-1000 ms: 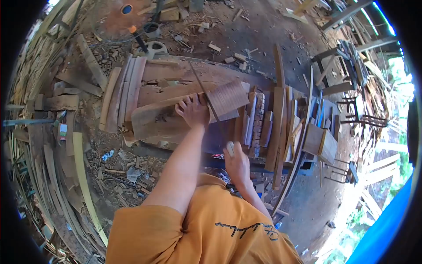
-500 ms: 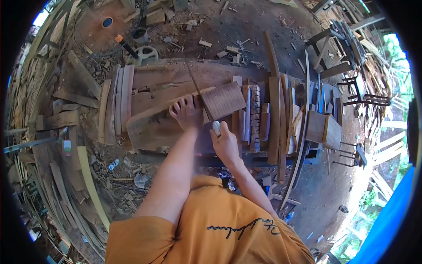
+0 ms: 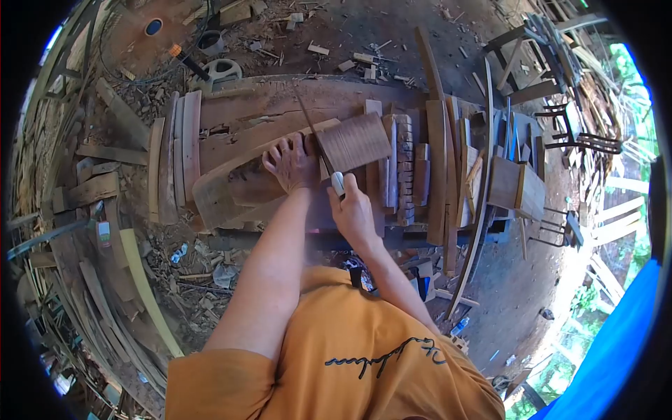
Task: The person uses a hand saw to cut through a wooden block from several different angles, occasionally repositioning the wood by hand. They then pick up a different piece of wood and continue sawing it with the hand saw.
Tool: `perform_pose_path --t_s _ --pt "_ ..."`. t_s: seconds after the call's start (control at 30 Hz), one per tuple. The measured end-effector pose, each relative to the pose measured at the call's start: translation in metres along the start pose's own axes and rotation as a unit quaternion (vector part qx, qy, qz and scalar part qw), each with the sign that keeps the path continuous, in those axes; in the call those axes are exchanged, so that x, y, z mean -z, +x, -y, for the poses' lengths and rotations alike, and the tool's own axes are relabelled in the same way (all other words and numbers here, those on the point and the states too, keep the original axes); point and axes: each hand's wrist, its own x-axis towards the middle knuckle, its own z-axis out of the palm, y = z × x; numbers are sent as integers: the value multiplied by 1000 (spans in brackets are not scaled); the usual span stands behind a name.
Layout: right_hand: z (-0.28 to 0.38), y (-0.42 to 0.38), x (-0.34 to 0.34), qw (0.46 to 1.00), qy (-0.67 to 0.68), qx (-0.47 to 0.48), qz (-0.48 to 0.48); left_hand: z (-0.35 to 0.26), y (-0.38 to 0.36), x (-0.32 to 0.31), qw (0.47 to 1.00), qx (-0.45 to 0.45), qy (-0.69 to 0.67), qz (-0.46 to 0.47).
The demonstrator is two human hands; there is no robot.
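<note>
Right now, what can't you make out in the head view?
All head view:
Saw handle: partly hidden by the right grip.
Blade teeth: too small.
Surface under the left grip: hidden by it.
Any cut in the block: too small.
Shirt: cut off by the bottom edge.

the orange short-sleeved shirt (image 3: 325,339) bears dark cursive lettering (image 3: 383,359).

Relative to one second earlier, the right hand (image 3: 355,215) is positioned farther from the torso, and the saw handle (image 3: 338,184) is just beside the striped wooden piece (image 3: 355,142) instead of well apart from it. The length of saw blade (image 3: 306,114) exposed between handle and wood is correspondingly shorter. The left hand (image 3: 292,166) appears slightly farther from the blade, although the wide-angle distortion limits certainty.
</note>
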Motion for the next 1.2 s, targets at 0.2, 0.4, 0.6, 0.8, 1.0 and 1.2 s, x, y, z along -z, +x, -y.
perform_pose_path --t_s 0.2,0.4,0.6,0.8,1.0,1.2 --pt "17 -20 6 999 20 -39 5 0 1 8 999 -31 -24 17" --pt "10 -3 2 1000 -15 -7 -15 -2 3 2 999 25 -33 25" --pt "12 -111 64 999 13 -51 -13 0 2 -6 1000 6 -10 -10" --pt "-1 -19 2 999 -3 -1 -44 4 5 -16 1000 9 -25 -5" --pt "11 -39 12 998 31 -3 -53 1 -4 -9 999 -27 -30 -2" --pt "4 -95 26 997 35 -58 -47 3 -1 -15 999 -38 -1 -29"
